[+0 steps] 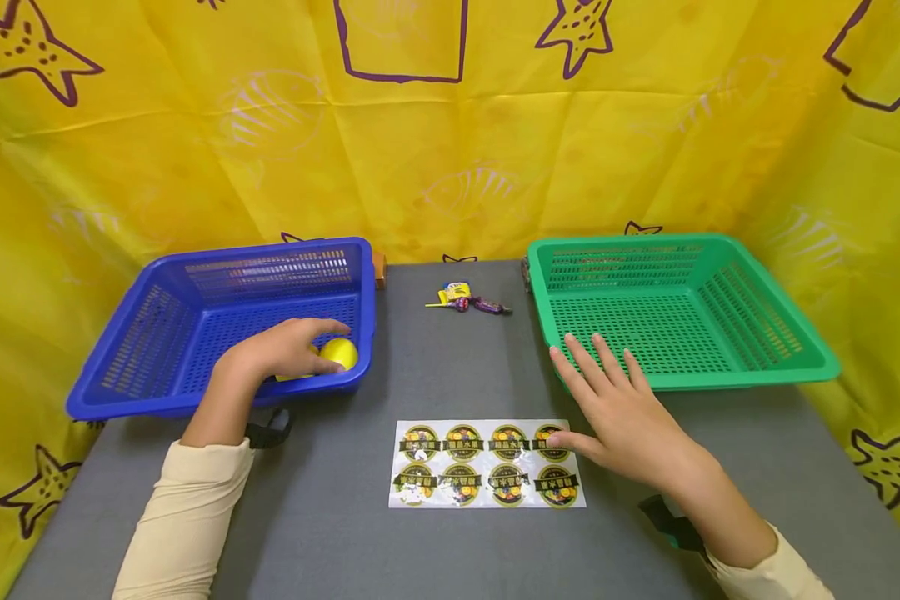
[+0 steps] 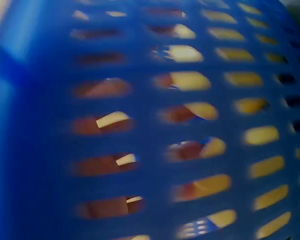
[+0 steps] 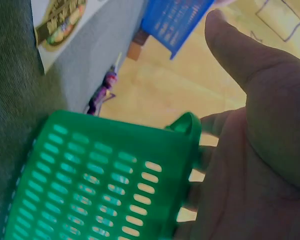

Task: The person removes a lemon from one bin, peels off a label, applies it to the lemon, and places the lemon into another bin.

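My left hand (image 1: 285, 348) reaches into the near right corner of the blue basket (image 1: 217, 407), its thumb and fingers curved round a smooth yellow ball (image 1: 340, 353). More yellow shows low beside that ball, partly hidden by the hand. In the left wrist view the slotted blue basket wall (image 2: 145, 105) fills the picture, with blurred yellow and reddish patches behind the slots. Fingers spread, my right hand (image 1: 626, 417) holds nothing; its fingertips overlap the near left corner of the green basket (image 1: 720, 380). Its thumb lies over the right edge of a sticker sheet (image 1: 487, 458).
Wrapped candies (image 1: 456, 292) and a lollipop (image 1: 461, 305) lie between the baskets at the back of the grey table (image 1: 330, 525). Behind the blue basket's right corner a small brown box (image 1: 379, 271) peeks out. A yellow patterned cloth (image 1: 435, 167) hangs around the table.
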A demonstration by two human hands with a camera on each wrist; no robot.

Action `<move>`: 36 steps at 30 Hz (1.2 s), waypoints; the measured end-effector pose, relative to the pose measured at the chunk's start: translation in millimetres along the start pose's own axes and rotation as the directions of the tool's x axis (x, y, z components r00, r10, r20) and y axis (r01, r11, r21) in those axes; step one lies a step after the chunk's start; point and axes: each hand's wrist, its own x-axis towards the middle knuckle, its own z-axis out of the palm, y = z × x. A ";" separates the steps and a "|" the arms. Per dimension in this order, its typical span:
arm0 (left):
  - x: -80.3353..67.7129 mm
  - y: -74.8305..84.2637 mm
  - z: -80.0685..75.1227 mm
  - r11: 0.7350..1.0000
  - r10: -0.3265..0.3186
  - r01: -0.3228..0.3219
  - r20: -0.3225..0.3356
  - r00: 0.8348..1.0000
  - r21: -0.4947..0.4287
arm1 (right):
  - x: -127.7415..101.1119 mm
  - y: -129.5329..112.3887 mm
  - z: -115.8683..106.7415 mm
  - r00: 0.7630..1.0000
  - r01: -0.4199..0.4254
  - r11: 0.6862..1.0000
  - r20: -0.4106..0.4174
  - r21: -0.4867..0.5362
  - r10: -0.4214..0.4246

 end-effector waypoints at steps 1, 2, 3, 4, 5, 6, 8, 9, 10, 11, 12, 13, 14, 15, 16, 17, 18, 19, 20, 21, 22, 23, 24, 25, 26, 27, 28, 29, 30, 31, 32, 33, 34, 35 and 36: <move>2.3 -2.1 0.4 1.000 -0.006 0.006 0.020 1.000 0.000 | 0.6 -0.4 1.6 1.000 0.002 1.000 0.000 -0.005 -0.002; 4.5 -3.5 1.0 1.000 -0.015 0.015 0.035 0.999 0.000 | 1.1 -0.7 3.1 1.000 0.003 1.000 -0.002 -0.013 -0.003; 6.6 -5.1 1.9 1.000 -0.018 0.018 0.046 0.999 0.003 | 1.4 -0.9 4.2 1.000 0.004 1.000 -0.004 -0.019 -0.004; 8.6 -6.6 3.0 1.000 -0.023 0.023 0.054 0.998 0.004 | 1.5 -0.9 5.0 1.000 0.006 1.000 -0.008 -0.026 -0.006; 10.3 -7.7 3.9 1.000 -0.025 0.024 0.059 0.998 0.010 | 1.6 -0.9 5.6 1.000 0.007 0.999 -0.013 -0.033 -0.008; 11.9 -8.4 4.7 1.000 -0.021 0.020 0.059 0.998 0.015 | 1.5 -0.8 6.0 1.000 0.008 0.999 -0.017 -0.038 -0.009; 14.7 -9.1 6.1 1.000 -0.012 0.011 0.051 0.999 0.020 | 1.4 -0.5 6.6 1.000 0.012 0.999 -0.025 -0.047 -0.013; 15.8 -9.5 6.6 1.000 -0.002 0.001 0.043 0.999 0.024 | 1.4 -0.3 6.7 1.000 0.013 0.999 -0.028 -0.048 -0.015; 17.0 -9.8 7.2 1.000 0.008 -0.009 0.034 0.999 0.027 | 1.4 -0.1 6.9 0.999 0.015 0.999 -0.030 -0.049 -0.016; 16.9 -10.0 7.5 0.999 0.023 -0.023 0.023 0.999 0.029 | 1.4 -0.4 6.9 0.999 0.017 0.999 -0.031 -0.050 -0.018; 16.9 -10.2 8.0 0.999 0.037 -0.038 0.013 0.999 0.032 | 1.4 -0.5 6.9 0.999 0.019 0.999 -0.032 -0.049 -0.020; 17.0 -10.9 8.5 0.998 0.055 -0.055 0.001 0.998 0.034 | 1.4 -0.7 6.9 0.999 0.020 0.999 -0.034 -0.048 -0.022; 17.1 -11.8 9.3 0.997 0.072 -0.071 -0.011 0.997 0.040 | 1.3 -0.9 7.0 0.999 0.022 0.999 -0.037 -0.048 -0.024; 17.2 -12.5 10.1 0.995 0.086 -0.085 -0.026 0.996 0.045 | 1.2 -1.1 7.0 0.999 0.025 0.998 -0.041 -0.051 -0.027; 17.2 -13.3 11.0 0.994 0.098 -0.096 -0.040 0.994 0.049 | 1.2 -1.2 7.2 0.998 0.027 0.998 -0.046 -0.054 -0.030; 17.0 -13.7 11.7 0.992 0.112 -0.109 -0.054 0.992 0.056 | 1.2 -1.5 7.3 0.998 0.031 0.998 -0.053 -0.055 -0.034; 16.6 -14.1 12.3 0.992 0.118 -0.114 -0.070 0.991 0.060 | 1.1 -1.7 7.4 0.998 0.034 0.998 -0.058 -0.055 -0.037; 15.8 -14.3 12.6 0.991 0.124 -0.119 -0.085 0.989 0.062 | 1.1 -2.1 7.5 0.997 0.037 0.998 -0.063 -0.057 -0.040; 14.7 -14.2 12.7 0.991 0.122 -0.116 -0.101 0.987 0.062 | 0.8 -2.5 7.5 0.997 0.040 0.998 -0.068 -0.057 -0.044; 12.9 -13.7 12.1 0.992 0.121 -0.115 -0.115 0.986 0.058 | 0.7 -2.9 7.4 0.997 0.041 0.998 -0.069 -0.053 -0.044; 10.8 -13.3 11.3 0.992 0.119 -0.113 -0.129 0.985 0.053 | 0.5 -3.4 7.1 0.997 0.042 0.998 -0.069 -0.050 -0.046; 8.1 -12.2 9.9 0.993 0.115 -0.110 -0.142 0.983 0.044 | 0.3 -3.9 6.8 0.997 0.043 0.998 -0.068 -0.047 -0.046; 5.0 -11.2 8.3 0.994 0.109 -0.106 -0.156 0.982 0.029 | 0.1 -4.1 6.6 0.997 0.041 0.998 -0.065 -0.047 -0.044; 1.2 -10.4 6.4 0.995 0.101 -0.101 -0.171 0.980 0.009 | 0.0 -4.4 6.3 0.997 0.039 0.998 -0.063 -0.048 -0.042; -2.8 -10.3 4.5 0.995 0.092 -0.098 -0.191 0.977 -0.019 | -0.1 -4.3 5.9 0.997 0.036 0.998 -0.060 -0.048 -0.039; -7.7 -9.8 2.1 0.994 0.077 -0.091 -0.211 0.974 -0.060 | 0.1 -4.3 5.6 0.998 0.031 0.998 -0.053 -0.052 -0.034; -12.8 -10.1 0.1 0.991 0.060 -0.085 -0.233 0.971 -0.101 | 0.2 -4.2 5.0 0.998 0.028 0.998 -0.048 -0.053 -0.031; -18.1 -10.3 -1.8 0.986 0.041 -0.081 -0.257 0.966 -0.148 | 0.4 -3.8 4.8 0.999 0.025 0.998 -0.045 -0.054 -0.028; -23.1 -11.0 -3.0 0.976 0.028 -0.088 -0.283 0.959 -0.200 | 0.5 -3.4 4.8 0.999 0.024 0.998 -0.045 -0.056 -0.027; -28.0 -11.5 -3.9 0.964 0.019 -0.100 -0.312 0.950 -0.245 | 0.7 -3.3 4.7 0.999 0.023 0.998 -0.045 -0.056 -0.026; -32.5 -11.3 -4.4 0.951 0.015 -0.119 -0.342 0.940 -0.285 | 0.7 -3.2 4.7 0.999 0.023 0.998 -0.044 -0.052 -0.025; -36.5 -10.5 -4.6 0.937 0.011 -0.138 -0.367 0.930 -0.322 | 0.8 -3.2 4.9 0.999 0.021 0.999 -0.042 -0.050 -0.023; -39.7 -9.2 -4.2 0.924 0.017 -0.164 -0.392 0.920 -0.346 | 0.7 -3.3 5.0 0.999 0.023 0.999 -0.045 -0.047 -0.026; -42.0 -6.9 -3.6 0.911 0.028 -0.194 -0.415 0.909 -0.365 | 0.6 -3.4 5.6 0.999 0.022 0.999 -0.044 -0.045 -0.024; -43.7 -3.9 -3.0 0.900 0.048 -0.228 -0.437 0.898 -0.371 | 0.5 -3.6 6.0 0.999 0.020 0.999 -0.044 -0.044 -0.022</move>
